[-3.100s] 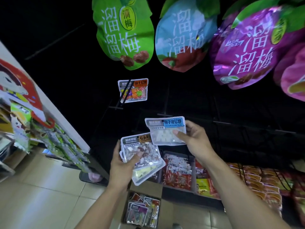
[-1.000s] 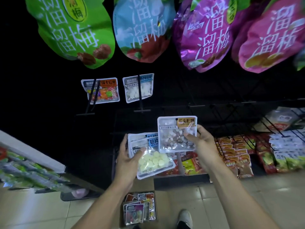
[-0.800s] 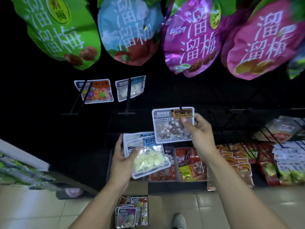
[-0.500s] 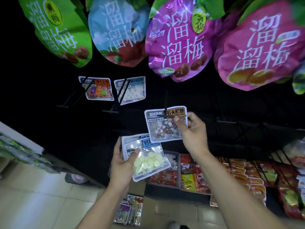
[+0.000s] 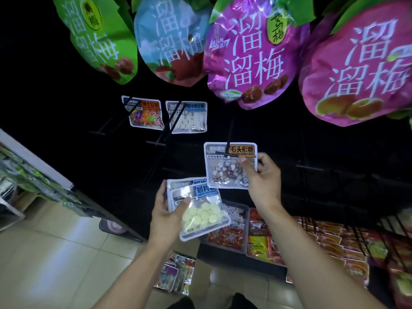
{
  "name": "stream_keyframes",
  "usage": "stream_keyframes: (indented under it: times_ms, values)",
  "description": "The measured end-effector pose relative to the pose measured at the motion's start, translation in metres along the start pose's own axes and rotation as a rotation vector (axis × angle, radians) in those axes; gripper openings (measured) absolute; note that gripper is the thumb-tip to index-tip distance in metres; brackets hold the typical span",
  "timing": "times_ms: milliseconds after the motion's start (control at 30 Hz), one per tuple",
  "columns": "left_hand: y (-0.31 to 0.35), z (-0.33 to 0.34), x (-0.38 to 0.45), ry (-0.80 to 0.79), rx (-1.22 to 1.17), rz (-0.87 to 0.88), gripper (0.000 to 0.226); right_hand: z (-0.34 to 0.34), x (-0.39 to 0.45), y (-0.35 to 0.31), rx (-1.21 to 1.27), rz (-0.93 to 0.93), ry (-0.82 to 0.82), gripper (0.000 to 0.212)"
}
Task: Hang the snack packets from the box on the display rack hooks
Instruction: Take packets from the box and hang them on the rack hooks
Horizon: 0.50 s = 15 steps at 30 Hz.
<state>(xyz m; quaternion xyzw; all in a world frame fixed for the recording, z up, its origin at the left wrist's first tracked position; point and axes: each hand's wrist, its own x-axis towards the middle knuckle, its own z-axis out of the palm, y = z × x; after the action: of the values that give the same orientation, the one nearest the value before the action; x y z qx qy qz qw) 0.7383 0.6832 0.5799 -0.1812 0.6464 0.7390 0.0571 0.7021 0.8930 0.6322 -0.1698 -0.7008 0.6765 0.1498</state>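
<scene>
A: Change logged. A second ago our right hand (image 5: pixel 262 178) held the stone-candy packet (image 5: pixel 230 166) below the rack, off any hook. Now the packet sits higher and a black hook (image 5: pixel 228 139) crosses its header strip. We read the tip as at or through the hang hole; which one, we cannot tell.

B: Grip?

A: Right hand pinches the packet's right edge, thumb on the front. Not let go yet. Left hand (image 5: pixel 166 216) grips the milk-tablet packets (image 5: pixel 198 210) low and just left of it, thumb pressed on the front one.

B: Meaning for the task?

A: Our judgement: third packet is mid-hang. It wants sliding back along the prong before we release.

B: Counts.

A: Already hung, two: the mixed-fruit packet (image 5: pixel 143 113) and the white-cube packet (image 5: pixel 187 117), side by side on their own hooks. One at the hook in our right hand. In our left, at least two, since a second header peeks from behind the front one; more we cannot tell.

B: The box?

A: The cardboard box (image 5: pixel 176 277) stands on the floor between our forearms with several packets inside, too overlapped to count. Four big plum bags (image 5: pixel 249 54) hang above: green, blue, purple, pink.
</scene>
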Motion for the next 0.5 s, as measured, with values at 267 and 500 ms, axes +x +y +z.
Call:
stream_keyframes:
  times_ms: [267,500]
  values:
    - [0.013,0.004,0.009,-0.047,-0.061,0.003,0.076,0.027,0.055,-0.003,0.000,0.039,0.143,0.011]
    - [0.029,-0.009,0.013,-0.110,-0.048,0.034,0.076,0.039,0.112,-0.001,-0.057,0.076,0.188,0.012]
